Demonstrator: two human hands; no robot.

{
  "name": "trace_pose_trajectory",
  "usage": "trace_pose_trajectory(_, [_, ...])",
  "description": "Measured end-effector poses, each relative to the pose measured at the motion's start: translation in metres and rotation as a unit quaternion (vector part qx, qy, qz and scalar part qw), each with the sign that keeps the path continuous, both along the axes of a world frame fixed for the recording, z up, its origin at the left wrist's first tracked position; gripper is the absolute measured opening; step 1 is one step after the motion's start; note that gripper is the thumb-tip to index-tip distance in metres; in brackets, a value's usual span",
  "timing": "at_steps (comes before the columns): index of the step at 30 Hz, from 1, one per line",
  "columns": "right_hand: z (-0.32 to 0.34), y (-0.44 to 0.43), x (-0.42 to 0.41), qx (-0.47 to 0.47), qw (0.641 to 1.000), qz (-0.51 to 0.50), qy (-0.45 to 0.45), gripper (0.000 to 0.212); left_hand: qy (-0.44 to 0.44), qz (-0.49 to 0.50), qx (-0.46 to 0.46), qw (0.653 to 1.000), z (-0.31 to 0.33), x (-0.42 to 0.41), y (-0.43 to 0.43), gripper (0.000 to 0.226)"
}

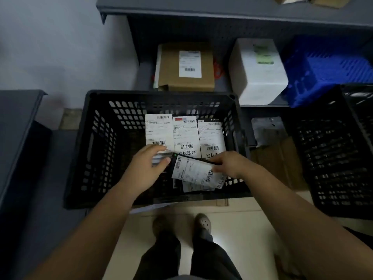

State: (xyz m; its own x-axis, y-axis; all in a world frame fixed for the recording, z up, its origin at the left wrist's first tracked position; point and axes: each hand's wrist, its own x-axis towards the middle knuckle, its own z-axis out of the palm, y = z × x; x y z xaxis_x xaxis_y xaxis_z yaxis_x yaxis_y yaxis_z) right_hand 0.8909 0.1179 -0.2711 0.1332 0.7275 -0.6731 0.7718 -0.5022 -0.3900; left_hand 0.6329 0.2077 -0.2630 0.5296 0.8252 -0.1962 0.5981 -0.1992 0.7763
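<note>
Holds a flat dark parcel (193, 172), white barcode label face up, low inside a black slatted crate (105, 138), between left grip (148, 168) and right grip (232, 164). Pinches the parcel's right end in the right grip, thumb flat on the label, the other fingers curled under the edge. Closes the left grip, thumb and forefinger drawn narrow, on a pale striped packet (158, 158) touching the parcel's left end; cannot tell whether this grip clamps the dark parcel as well. Tilts the parcel, left end higher, right end lower, above another white label (193, 186) lying beneath it in the crate.

Reaches in with both bare forearms over the crate's near rim, one from each side, wrists bent down, backs of the hands up.

Just behind the grips, upright side by side against the crate's far wall: three more labelled parcels (186, 134). Beyond, on a grey shelf (262, 104): a cardboard box (185, 81), a white foam box (256, 81), a blue crate (327, 69). At right, well apart from the hands: a second black crate (333, 150). Below, on the pale floor (242, 219): two feet in clogs (203, 223).
</note>
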Motion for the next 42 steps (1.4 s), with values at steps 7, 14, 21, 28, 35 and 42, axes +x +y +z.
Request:
trace_pose_trajectory(7, [-0.046,0.017,0.0,-0.09,0.987,0.114,-0.075,0.033,0.019,0.036,-0.033,0.999,-0.024,0.006,-0.011,0.036])
trace_pose_trajectory(14, [-0.089,0.016,-0.003,-0.108,0.983,0.088,-0.122,0.033,0.009,0.057,-0.042,0.997,-0.032,0.008,-0.01,0.035])
trace_pose_trajectory(21, [-0.039,0.003,-0.005,0.016,0.997,-0.012,-0.071,0.035,-0.012,0.032,-0.011,0.999,-0.017,0.007,-0.009,0.038])
trace_pose_trajectory(28, [0.082,0.019,-0.055,0.253,0.967,0.014,0.014,0.044,-0.025,0.052,0.102,0.993,0.06,-0.029,-0.01,0.037])
trace_pose_trajectory(35, [0.158,0.019,-0.155,0.356,0.911,0.204,0.052,0.046,0.008,0.197,0.239,0.951,0.134,-0.143,-0.093,0.038])
trace_pose_trajectory(42, [0.168,-0.077,-0.311,0.34,0.825,0.422,0.162,0.05,0.108,0.426,0.23,0.868,0.151,-0.264,-0.311,0.048])
